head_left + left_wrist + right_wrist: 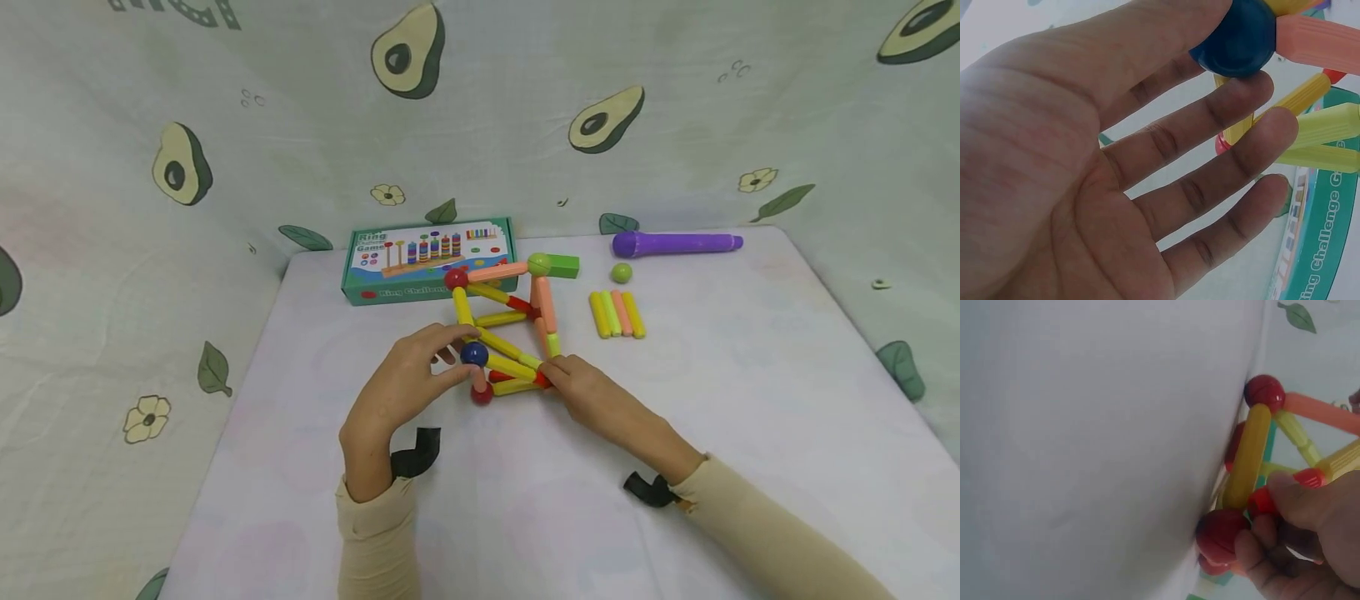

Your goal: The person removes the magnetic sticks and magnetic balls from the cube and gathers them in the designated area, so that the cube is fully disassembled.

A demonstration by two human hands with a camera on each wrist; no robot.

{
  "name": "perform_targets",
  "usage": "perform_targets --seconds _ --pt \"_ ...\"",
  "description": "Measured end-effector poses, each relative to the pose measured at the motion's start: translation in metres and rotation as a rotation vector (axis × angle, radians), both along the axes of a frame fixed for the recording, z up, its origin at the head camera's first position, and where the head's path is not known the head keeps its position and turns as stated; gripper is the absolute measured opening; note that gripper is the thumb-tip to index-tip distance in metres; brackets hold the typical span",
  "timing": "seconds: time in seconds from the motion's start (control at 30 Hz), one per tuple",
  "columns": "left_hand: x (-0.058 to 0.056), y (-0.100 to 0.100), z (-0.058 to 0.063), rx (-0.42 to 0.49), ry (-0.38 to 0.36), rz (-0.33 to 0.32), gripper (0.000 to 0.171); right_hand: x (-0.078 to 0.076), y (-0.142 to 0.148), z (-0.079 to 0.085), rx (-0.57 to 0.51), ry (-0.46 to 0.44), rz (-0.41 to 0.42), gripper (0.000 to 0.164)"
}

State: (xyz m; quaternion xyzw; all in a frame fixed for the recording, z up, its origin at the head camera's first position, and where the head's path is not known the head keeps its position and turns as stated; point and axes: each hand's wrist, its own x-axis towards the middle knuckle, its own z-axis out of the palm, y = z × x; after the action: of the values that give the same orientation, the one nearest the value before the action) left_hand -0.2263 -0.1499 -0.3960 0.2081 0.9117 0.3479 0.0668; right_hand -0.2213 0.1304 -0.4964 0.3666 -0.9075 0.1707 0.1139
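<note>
A framework of coloured rods [501, 345] and balls stands in the middle of the table. At its near left corner my left hand [401, 383] pinches a blue ball [474, 354] between thumb and forefinger. In the left wrist view the other fingers reach out loosely below the blue ball [1238, 37], to which a salmon rod [1319, 42] is joined. My right hand [596, 398] grips the near right corner. In the right wrist view its thumb and fingers pinch a short red rod [1261, 503] beside a red ball [1221, 536], which a fingertip touches.
Behind the framework lies a green game box [427, 267], close to a green block [564, 267]. To the right are several loose rods [618, 314], a light green ball [622, 272] and a purple microphone-shaped toy [678, 243]. A patterned cloth [510, 158] hangs behind the table.
</note>
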Motion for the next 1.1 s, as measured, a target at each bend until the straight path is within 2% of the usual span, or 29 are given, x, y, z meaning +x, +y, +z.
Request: perform_targets --seconds 0.07,0.27,0.43,0.67,0.77,0.97,1.1 --pt "0.001 0.001 0.000 -0.001 -0.002 -0.002 0.049 0.002 0.000 -0.001 -0.003 0.007 0.009 0.030" --pt "0.000 0.003 -0.002 -0.001 -0.015 -0.001 0.050 0.008 0.005 0.000 -0.082 -0.129 -0.016 0.026" --pt "0.000 0.001 -0.003 0.008 -0.002 -0.010 0.049 0.014 0.011 0.003 -0.109 -0.171 -0.055 0.026" --pt "-0.002 0.002 -0.001 -0.008 -0.004 -0.008 0.050 0.017 0.030 0.016 -0.230 -0.286 -0.181 0.031" --pt "-0.002 0.002 0.000 -0.016 -0.005 -0.003 0.050 0.014 0.042 0.019 -0.241 -0.277 -0.230 0.030" --pt "-0.002 0.003 0.000 -0.025 -0.003 -0.003 0.050 0.002 0.068 0.018 -0.157 -0.162 -0.319 0.033" --pt "0.000 0.003 0.000 -0.023 -0.010 0.001 0.052 -0.007 0.080 0.015 -0.114 -0.178 -0.365 0.034"
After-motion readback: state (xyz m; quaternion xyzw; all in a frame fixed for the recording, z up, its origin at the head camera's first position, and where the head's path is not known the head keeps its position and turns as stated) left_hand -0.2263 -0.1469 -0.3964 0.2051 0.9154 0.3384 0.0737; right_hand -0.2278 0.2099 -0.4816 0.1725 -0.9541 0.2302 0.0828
